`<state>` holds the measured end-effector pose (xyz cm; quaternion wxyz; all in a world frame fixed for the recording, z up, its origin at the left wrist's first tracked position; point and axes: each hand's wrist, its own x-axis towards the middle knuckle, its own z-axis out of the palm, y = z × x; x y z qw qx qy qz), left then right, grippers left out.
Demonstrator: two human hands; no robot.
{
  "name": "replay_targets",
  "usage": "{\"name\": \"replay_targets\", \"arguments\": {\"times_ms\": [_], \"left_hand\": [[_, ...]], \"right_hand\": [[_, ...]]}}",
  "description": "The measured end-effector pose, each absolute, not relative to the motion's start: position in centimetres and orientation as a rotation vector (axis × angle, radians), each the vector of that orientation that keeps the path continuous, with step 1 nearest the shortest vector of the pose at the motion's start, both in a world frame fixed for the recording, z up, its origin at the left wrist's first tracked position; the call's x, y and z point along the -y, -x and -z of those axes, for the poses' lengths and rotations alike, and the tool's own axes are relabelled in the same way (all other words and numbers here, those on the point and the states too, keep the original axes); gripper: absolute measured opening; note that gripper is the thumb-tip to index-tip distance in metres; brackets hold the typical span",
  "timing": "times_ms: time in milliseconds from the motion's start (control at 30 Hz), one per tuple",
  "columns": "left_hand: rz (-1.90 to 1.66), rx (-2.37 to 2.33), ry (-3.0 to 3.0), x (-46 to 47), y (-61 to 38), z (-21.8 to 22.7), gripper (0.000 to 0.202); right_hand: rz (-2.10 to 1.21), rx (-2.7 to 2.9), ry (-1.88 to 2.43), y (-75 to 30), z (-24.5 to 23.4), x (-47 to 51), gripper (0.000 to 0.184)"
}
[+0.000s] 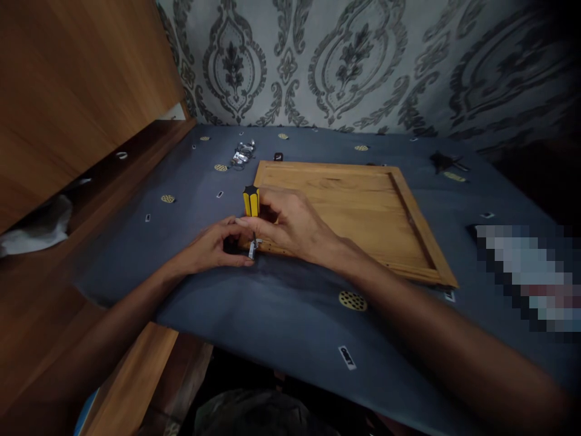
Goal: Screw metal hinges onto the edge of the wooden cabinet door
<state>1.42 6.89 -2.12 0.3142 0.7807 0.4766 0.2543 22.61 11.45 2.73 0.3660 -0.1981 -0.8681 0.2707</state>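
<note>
A framed wooden panel (354, 212), much like a cabinet door, lies flat on the dark blue patterned table cover. My right hand (295, 224) is closed round a screwdriver (251, 202) with a yellow and black handle, held upright above the panel's near left corner. Below the handle, a small metal hinge (252, 248) sits at that corner. My left hand (218, 245) curves round the hinge, its thumb by the near side and its fingers close to the screwdriver. Whether the screwdriver's tip meets a screw is hidden.
Several metal hinges (242, 154) lie beyond the panel. A small black object (278, 157) is near its far edge. A dark tool (447, 162) rests at the far right. A wooden cabinet (82, 91) stands at the left, and an open drawer edge (136, 375) is at the lower left.
</note>
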Motion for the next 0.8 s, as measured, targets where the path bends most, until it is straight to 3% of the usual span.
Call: {"name": "replay_targets", "arguments": {"times_ms": [800], "left_hand": [[-0.648, -1.197, -2.037, -6.8, -1.4, 1.9, 0.044]], "right_hand": [[-0.483, 2.047, 0.696, -21.5, -1.5, -10.4, 0.041]]}}
